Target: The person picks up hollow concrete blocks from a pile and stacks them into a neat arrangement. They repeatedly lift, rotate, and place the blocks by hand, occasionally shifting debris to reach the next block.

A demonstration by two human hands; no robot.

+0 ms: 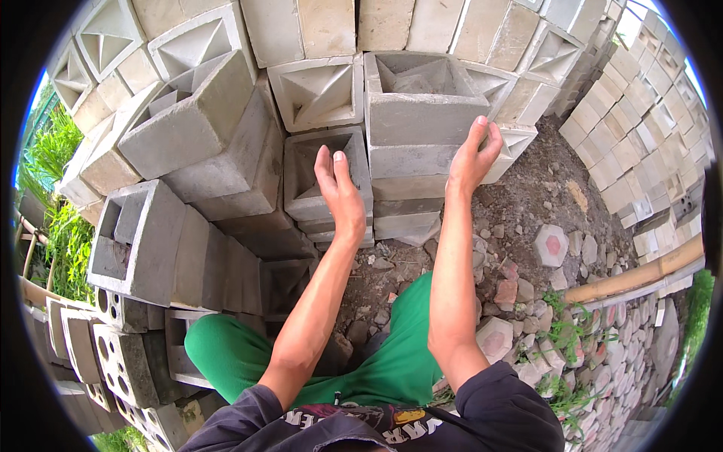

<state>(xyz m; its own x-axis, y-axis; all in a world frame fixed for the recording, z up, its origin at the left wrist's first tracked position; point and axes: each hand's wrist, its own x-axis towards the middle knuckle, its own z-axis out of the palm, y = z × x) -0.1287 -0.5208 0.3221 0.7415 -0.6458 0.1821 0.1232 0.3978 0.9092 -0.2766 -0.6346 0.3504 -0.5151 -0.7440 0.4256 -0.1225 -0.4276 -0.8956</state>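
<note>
Here my right hand (473, 157) grips the side of a grey hollow square concrete block (422, 102) at upper centre; my left hand (340, 192) hovers unclenched beside it.

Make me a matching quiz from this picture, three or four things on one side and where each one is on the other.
Things:
1. left hand
2. right hand
3. hexagonal paver
4. bamboo pole

Places:
A. on the right edge of the top grey concrete block
B. flat on the dirt, pink centre
C. in front of a lower hollow block
D. lying at the right, beyond the rubble

Pairs: 1-C, 2-A, 3-B, 4-D

Left hand (340, 192) and right hand (473, 157) flanking grey concrete block (422, 113), stacked blocks (226, 151) around
</note>
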